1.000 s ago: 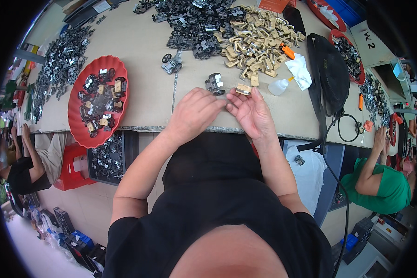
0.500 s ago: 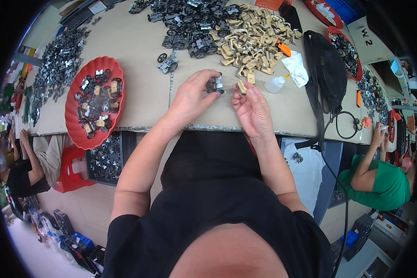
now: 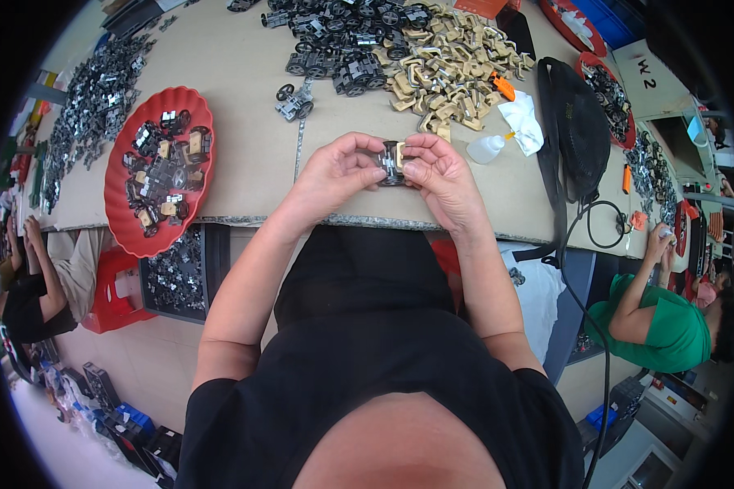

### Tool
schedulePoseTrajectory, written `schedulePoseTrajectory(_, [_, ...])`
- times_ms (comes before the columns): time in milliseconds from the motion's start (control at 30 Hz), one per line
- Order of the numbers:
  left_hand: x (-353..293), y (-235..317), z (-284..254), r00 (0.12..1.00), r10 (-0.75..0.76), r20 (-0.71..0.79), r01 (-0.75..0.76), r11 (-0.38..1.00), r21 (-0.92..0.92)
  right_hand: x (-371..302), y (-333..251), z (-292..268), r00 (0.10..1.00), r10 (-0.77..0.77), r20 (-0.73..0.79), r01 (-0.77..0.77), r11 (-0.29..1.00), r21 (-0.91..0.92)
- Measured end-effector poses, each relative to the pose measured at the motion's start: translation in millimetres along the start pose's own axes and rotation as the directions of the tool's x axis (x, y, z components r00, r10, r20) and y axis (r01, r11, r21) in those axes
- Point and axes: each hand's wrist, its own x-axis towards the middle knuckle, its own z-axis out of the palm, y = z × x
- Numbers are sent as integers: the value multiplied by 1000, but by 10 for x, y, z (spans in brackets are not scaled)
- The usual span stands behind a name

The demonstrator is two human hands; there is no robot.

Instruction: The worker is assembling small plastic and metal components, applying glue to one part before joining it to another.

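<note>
Near the table's front edge, my left hand [image 3: 338, 169] is closed on a small black toy car chassis [image 3: 390, 163] with dark wheels. My right hand [image 3: 442, 181] pinches a tan plastic part [image 3: 401, 155] against the chassis's right side; fingers hide much of both pieces. Beyond my hands lies a pile of tan parts [image 3: 457, 69], beside a heap of black wheeled chassis [image 3: 342, 49]. One loose chassis [image 3: 294, 103] rests apart on the table, up and left of my hands.
A red scalloped tray [image 3: 116, 196] with several assembled pieces sits at the left. Rightward are a white dropper bottle [image 3: 486, 148], crumpled tissue [image 3: 523, 122], an orange tool [image 3: 504, 86], a black bag [image 3: 575, 130] and a cable [image 3: 579, 297]. Co-workers sit either side, one in a green shirt [image 3: 665, 326].
My right hand has moved left and brought the tan part up against the chassis. My left hand has shifted slightly, still holding the chassis. The view has shifted a little.
</note>
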Motion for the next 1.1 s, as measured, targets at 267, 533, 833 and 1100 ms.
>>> schedulePoseTrajectory(267, [-22, -90, 72, 973, 215, -86, -155, 881, 448, 11, -52, 10, 1000, 12, 14, -10, 996, -91])
schedulePoseTrajectory(533, [-63, -50, 62, 964, 232, -132, -202, 957, 206, 39, -91, -14, 995, 94, 31, -88, 986, -141])
schedulePoseTrajectory(833, [-47, -85, 20, 963, 266, -44, -251, 944, 214, 77, -137, -29, 979, 201, 32, -198, 978, -69])
schedulePoseTrajectory(1100, [-33, -88, 9, 945, 326, -41, -304, 915, 264, 85, -140, -12, 975, 224, 7, -223, 973, -63])
